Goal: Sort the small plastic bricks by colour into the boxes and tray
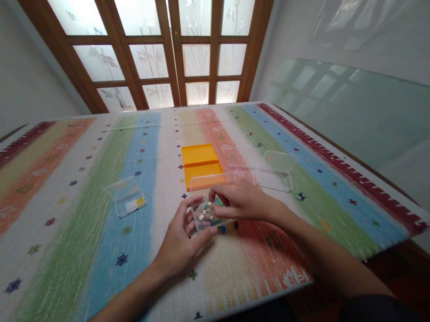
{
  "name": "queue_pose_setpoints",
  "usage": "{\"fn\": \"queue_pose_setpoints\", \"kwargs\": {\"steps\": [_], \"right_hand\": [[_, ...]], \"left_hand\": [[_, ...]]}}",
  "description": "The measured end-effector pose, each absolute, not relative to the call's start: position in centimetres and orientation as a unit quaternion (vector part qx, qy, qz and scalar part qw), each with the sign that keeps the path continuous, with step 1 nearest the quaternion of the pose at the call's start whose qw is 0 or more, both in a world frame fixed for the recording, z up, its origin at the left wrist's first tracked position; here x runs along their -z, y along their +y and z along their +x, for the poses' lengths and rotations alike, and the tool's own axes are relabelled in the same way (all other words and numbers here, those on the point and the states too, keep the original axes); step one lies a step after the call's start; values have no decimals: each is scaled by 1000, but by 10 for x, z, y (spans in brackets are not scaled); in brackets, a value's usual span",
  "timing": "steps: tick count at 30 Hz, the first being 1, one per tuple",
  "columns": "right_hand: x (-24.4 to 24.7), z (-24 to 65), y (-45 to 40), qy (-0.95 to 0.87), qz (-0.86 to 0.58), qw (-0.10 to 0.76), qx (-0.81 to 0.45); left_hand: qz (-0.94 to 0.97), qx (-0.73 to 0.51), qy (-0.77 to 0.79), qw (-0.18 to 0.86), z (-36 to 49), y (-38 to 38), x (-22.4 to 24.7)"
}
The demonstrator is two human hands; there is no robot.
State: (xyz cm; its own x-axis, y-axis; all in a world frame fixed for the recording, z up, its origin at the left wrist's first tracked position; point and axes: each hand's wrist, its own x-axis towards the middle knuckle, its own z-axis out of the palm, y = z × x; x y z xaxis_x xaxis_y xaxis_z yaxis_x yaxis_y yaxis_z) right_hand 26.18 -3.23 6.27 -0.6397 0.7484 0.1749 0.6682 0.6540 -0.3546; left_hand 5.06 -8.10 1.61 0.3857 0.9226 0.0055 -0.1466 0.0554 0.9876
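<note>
Under the right hand [242, 198] — fingers curled, grip unclear — sits the clear box [195, 220], clamped in the left hand [179, 240].

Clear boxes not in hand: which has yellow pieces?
The left clear box, left of the orange case: yellow pieces lie inside. The right clear box shows no yellow.

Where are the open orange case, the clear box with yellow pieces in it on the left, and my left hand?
Open orange case [200, 154]: head view, its far half.
Clear box with yellow pieces [128, 214]: head view, its near wall.
Left hand [178, 240]: head view, its back.
</note>
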Motion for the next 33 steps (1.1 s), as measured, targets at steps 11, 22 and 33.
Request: {"fn": "queue_pose_setpoints", "kwargs": {"steps": [11, 22, 33], "right_hand": [[-50, 240, -42, -919, -383, 82, -39], [-50, 253, -40, -917, -348, 174, -93], [-43, 277, -30, -827, -430, 357, -67]], "left_hand": [[551, -435, 345, 623, 55, -84, -9], [548, -435, 354, 621, 50, -82, -14], [544, -495, 419, 532, 30, -58, -21]]}}
